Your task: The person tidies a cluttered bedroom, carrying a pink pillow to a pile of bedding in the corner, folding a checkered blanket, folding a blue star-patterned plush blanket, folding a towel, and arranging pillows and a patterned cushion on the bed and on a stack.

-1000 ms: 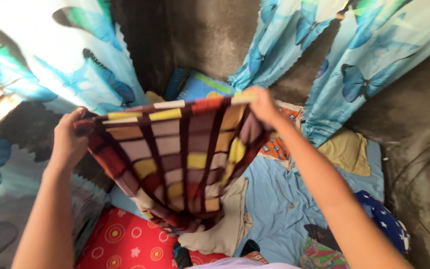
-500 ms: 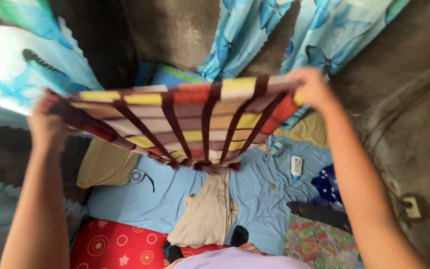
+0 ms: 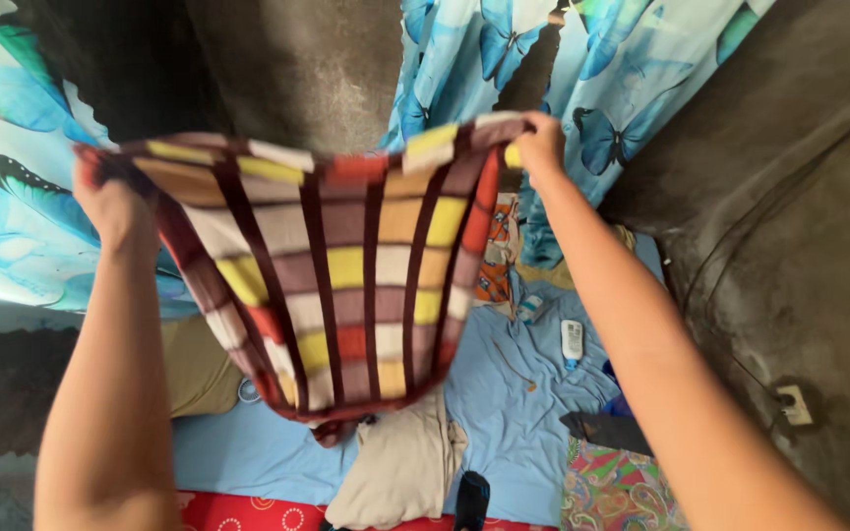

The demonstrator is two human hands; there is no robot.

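Left hand (image 3: 110, 202) and right hand (image 3: 540, 146), well apart, each clamp a top corner of the checked cloth (image 3: 341, 275); below it the beige garment (image 3: 400, 467) could snag its hem, I'd judge.

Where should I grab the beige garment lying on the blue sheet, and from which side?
Take the beige garment by its lower end, near the red patterned cloth, coming from above. It lies flat and slightly rumpled, and the hanging checked cloth, held by left hand and right hand, covers its upper end.
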